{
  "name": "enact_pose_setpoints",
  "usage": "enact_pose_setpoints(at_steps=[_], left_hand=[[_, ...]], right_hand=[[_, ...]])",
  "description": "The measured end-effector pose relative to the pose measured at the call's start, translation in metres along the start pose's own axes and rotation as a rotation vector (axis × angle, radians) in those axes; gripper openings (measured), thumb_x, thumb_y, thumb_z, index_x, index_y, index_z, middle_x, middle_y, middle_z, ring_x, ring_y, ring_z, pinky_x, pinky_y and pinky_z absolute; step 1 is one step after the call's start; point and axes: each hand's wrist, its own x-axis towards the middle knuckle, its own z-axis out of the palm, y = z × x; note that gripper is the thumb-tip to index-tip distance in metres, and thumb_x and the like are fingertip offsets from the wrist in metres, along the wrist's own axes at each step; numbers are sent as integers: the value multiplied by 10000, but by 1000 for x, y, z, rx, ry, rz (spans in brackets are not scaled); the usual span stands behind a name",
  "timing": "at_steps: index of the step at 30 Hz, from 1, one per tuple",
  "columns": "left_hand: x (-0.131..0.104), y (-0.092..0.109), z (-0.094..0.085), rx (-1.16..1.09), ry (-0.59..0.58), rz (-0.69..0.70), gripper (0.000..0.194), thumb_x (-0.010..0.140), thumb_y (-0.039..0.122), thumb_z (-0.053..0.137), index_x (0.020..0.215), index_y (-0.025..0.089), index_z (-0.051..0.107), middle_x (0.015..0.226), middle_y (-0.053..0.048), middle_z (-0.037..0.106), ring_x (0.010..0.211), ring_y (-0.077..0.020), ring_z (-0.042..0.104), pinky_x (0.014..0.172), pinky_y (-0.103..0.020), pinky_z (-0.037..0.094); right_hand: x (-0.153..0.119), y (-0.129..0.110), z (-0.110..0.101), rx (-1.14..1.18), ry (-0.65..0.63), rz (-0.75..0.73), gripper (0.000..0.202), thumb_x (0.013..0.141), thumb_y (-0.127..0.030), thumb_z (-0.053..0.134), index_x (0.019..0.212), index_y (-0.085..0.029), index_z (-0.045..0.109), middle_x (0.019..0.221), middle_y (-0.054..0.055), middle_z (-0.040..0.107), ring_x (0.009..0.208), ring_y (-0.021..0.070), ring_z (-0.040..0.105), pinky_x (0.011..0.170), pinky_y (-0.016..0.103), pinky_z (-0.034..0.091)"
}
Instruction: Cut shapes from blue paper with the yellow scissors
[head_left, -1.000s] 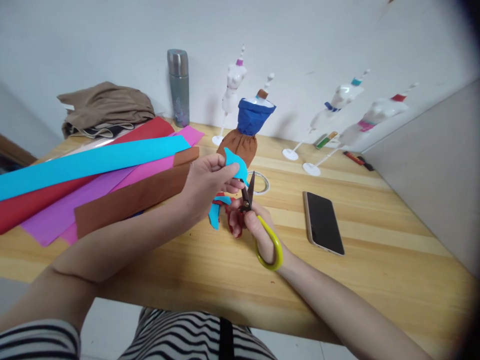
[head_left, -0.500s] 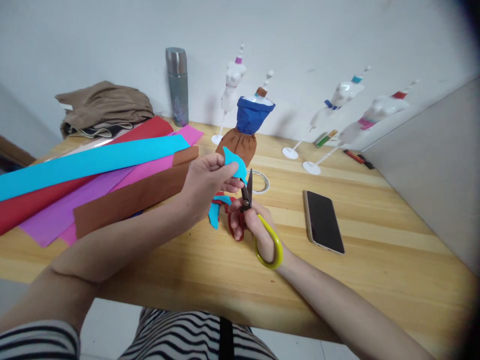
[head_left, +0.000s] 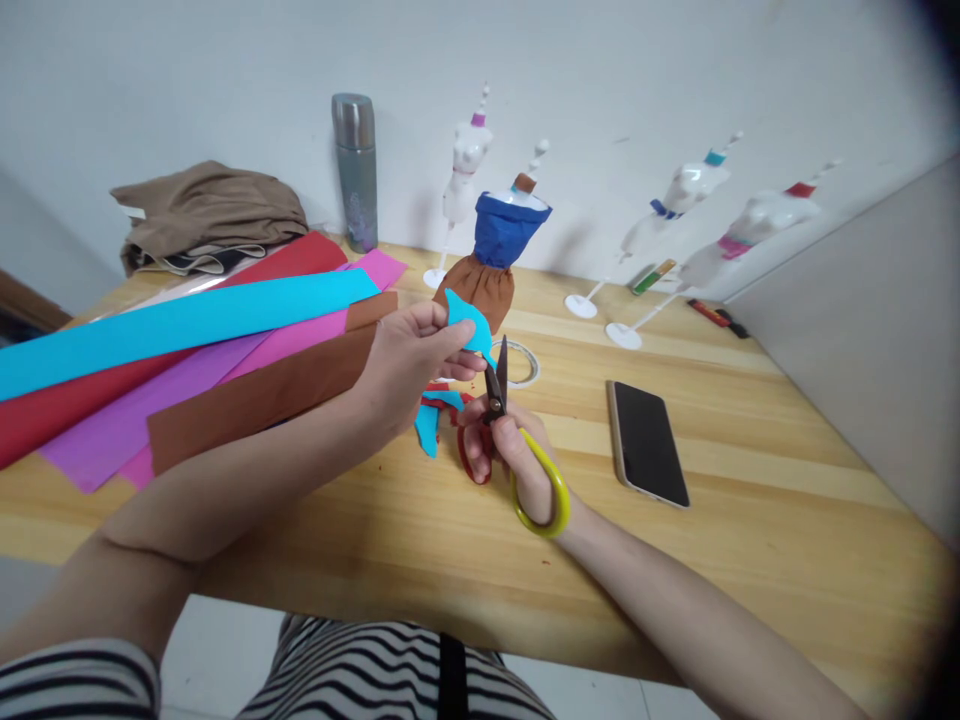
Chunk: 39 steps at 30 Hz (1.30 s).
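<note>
Pinching a small light-blue piece [head_left: 470, 325] above the wooden table [head_left: 757, 520] with the left hand [head_left: 420, 355], thumb over 1 face and fingers bent in behind. Gripping scissors [head_left: 495, 405] in the right hand [head_left: 517, 440], with thumb in the yellow loop, fingers curled through the red loop, and blades parted in a narrow V, aimed at the lower tip of the piece; cannot tell whether touching it. Just below the left hand, light-blue scraps [head_left: 427, 432] beside bits of red. Behind the scissors, flat on the wood, a roll of tape [head_left: 535, 368]. Farther back, a small dress form in a blue top [head_left: 510, 230] and gathered brown skirt [head_left: 480, 285], with 3 more white dress forms [head_left: 772, 215] near the wall, each with coloured bands. Off to the right, a dark-screened phone [head_left: 649, 442] lying flat. Over to the left, overlapping strips in light blue [head_left: 187, 310], red, purple, pink and brown [head_left: 262, 395], then folded brown cloth [head_left: 214, 205] and an upright flask [head_left: 356, 180].
</note>
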Motion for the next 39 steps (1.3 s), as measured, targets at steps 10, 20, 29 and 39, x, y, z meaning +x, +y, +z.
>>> enact_pose_setpoints(at_steps=[10, 20, 29, 39], left_hand=[[-1, -2, 2, -3, 1, 23, 366, 952, 54, 674, 643, 180, 523, 566, 31, 600, 547, -124, 687, 580, -216, 568], [3, 0, -3, -38, -27, 32, 322, 958, 61, 677, 669, 162, 577, 611, -6, 673, 585, -125, 693, 596, -211, 551], [6, 6, -13, 104, -238, -39, 311, 912, 113, 746, 649, 156, 585, 614, -45, 699, 559, -120, 668, 573, -200, 518], [7, 0, -13, 184, -244, -6, 283, 891, 141, 736, 632, 155, 620, 607, -61, 708, 548, -137, 648, 549, -222, 495]], right_hand=[[-2, -1, 5, 11, 29, 24, 657, 921, -843, 655, 837, -192, 632, 571, -63, 523, 361, 65, 428, 364, 200, 342], [-4, 0, 8, 32, 7, 52, 645, 918, -854, 640, 864, -211, 628, 475, -89, 470, 314, 78, 339, 311, 214, 300], [4, -7, -6, -73, -16, -71, 653, 913, -861, 641, 970, -211, 630, 694, -15, 591, 522, 135, 526, 504, 296, 431], [3, -7, -21, -220, -146, -123, 576, 983, -810, 591, 1043, -241, 657, 862, 28, 626, 688, 189, 572, 647, 353, 475]])
